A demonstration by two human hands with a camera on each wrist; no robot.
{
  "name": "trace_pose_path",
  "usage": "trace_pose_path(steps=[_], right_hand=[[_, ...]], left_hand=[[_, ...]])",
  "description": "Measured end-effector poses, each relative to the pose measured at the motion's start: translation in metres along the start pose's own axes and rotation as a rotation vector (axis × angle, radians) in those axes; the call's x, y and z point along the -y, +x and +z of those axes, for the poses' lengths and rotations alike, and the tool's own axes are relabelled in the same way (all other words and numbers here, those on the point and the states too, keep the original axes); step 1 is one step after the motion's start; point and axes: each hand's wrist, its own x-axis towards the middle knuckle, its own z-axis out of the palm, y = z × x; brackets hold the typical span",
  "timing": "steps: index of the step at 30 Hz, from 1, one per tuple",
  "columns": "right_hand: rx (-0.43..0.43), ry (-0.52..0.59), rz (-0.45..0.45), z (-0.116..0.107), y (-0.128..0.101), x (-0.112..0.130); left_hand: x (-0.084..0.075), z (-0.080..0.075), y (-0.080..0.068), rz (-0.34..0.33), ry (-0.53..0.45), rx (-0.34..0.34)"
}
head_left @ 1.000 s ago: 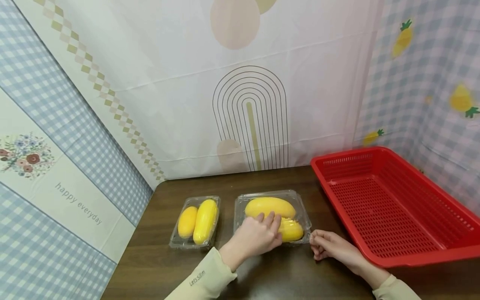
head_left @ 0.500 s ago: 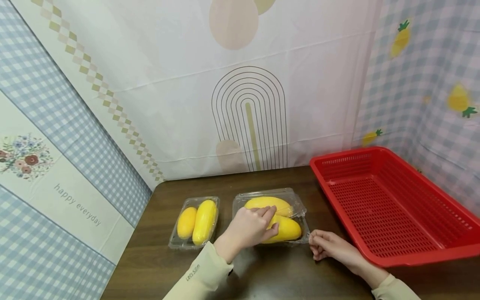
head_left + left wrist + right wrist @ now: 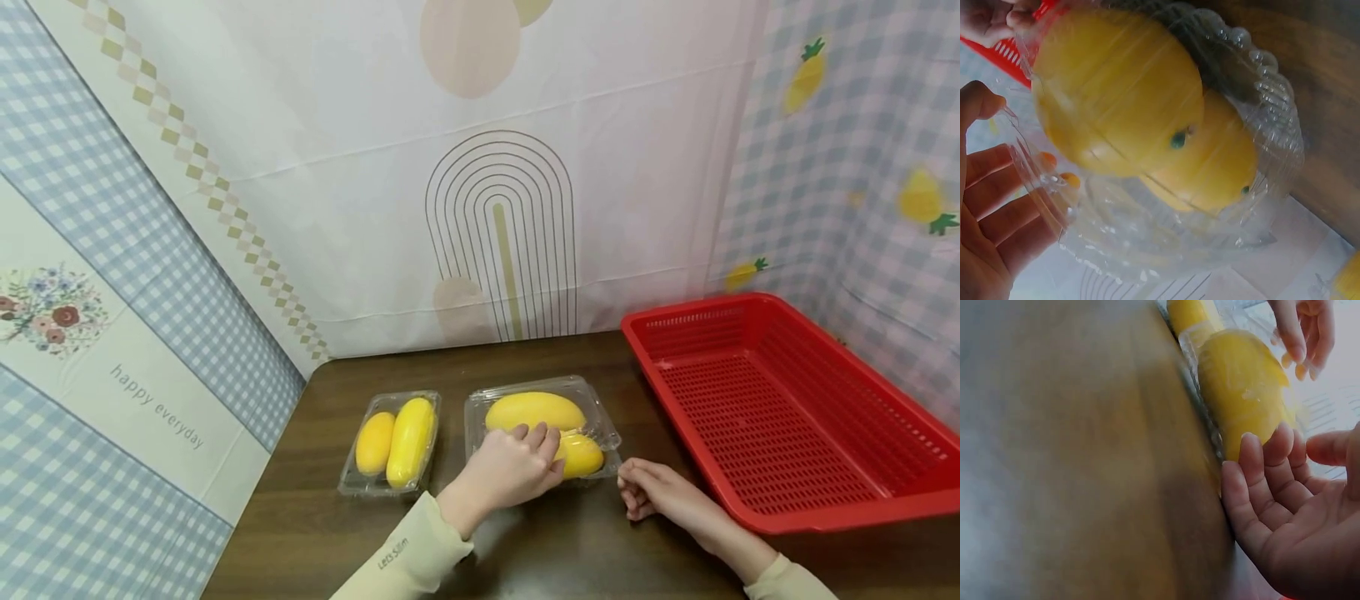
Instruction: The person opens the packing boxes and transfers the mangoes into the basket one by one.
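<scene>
Under my left hand (image 3: pixel 510 471) the box (image 3: pixel 542 427) is thin clear plastic, glossy and crinkled, with a ribbed rim. The yellow fruit (image 3: pixel 534 411) inside look smooth and waxy. The table (image 3: pixel 570 542) at the frame's bottom is dark wood with a soft sheen. At right, the basket (image 3: pixel 787 417) is red perforated plastic. My sleeve (image 3: pixel 405 558) is matt cloth.

The mangoes (image 3: pixel 534 412) are yellow, in clear boxes (image 3: pixel 606 423). The basket (image 3: pixel 787 408) is red. The counter (image 3: pixel 330 517) is dark brown. The sleeves (image 3: pixel 408 554) are cream. The side walls (image 3: pixel 847 167) have blue-and-white checks and yellow pineapples.
</scene>
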Motion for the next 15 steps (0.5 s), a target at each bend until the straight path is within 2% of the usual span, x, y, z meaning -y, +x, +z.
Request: trace_pose_path(steps=[4, 9, 15], right_hand=[[-0.015, 0.000, 0.023, 0.008, -0.001, 0.001], [0.058, 0.012, 0.038, 0.019, 0.003, 0.001], [0.176, 0.187, 0.079, 0.028, 0.010, -0.004]], left_hand=[[-0.004, 0.001, -0.002, -0.007, 0.025, 0.004], [-0.007, 0.001, -0.002, -0.015, 0.014, 0.023], [-0.009, 0.003, 0.001, -0.006, -0.020, 0.033]])
